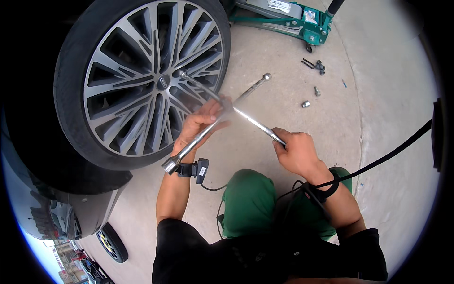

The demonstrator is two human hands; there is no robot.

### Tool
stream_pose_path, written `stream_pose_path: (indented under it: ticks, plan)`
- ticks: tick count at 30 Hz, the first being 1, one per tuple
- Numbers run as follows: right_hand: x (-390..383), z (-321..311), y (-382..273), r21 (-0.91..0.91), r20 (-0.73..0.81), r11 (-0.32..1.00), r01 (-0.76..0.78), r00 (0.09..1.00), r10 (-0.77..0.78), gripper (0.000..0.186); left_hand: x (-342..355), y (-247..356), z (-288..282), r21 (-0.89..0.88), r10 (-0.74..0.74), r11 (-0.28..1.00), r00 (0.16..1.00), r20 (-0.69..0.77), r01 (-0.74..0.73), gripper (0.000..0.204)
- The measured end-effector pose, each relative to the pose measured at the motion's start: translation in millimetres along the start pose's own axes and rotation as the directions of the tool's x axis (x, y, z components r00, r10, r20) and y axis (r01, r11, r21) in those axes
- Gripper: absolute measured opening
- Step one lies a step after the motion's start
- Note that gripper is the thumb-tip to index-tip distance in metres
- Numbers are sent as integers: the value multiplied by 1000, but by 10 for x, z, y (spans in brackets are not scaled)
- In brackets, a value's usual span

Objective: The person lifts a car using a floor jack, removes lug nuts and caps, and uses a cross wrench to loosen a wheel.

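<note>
A chrome four-way lug wrench (253,120) slants in front of the car wheel (142,85), a grey multi-spoke rim in a black tyre. One of its ends meets the wheel just right of the centre cap (163,82); how deep it sits in the bolt hole I cannot tell. My left hand (201,123) is curled around the wrench close to its crossing point, which is blurred by motion. With a closed fist, my right hand (298,151) grips the end of the arm pointing toward me on the right. The other two socket ends stick out free.
A green floor jack (288,19) stands beyond the wheel. On the concrete to the right lie several dark wheel bolts (320,67), a black U-shaped clip (308,63), a bolt (317,91) and a short socket (306,104). A spare wheel (113,244) rests at lower left. A black cable (392,154) runs from my right wrist.
</note>
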State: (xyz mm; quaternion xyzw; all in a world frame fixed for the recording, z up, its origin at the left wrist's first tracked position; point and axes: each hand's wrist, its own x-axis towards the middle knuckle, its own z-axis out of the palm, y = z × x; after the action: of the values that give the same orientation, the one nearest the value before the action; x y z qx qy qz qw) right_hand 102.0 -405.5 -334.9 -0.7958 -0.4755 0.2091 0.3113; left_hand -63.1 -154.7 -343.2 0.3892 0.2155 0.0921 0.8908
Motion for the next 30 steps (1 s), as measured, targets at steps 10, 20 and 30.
stream_pose_path:
  ticks: [10,20,30]
  plan:
    - [265,195,-61,-156,-117,988,9,993,-28,23,-332,166,-55,216,-77,974,995,56,63,110]
    - [384,262,-86,-218,-225,974,54,969,-104,19,-856,-153,-281,829,-123,317,887,-446,461,34]
    - [418,275,-148,-106,-150,985,-134,982,117,17,-826,-270,-233,871,69,70,869,-491,486,36]
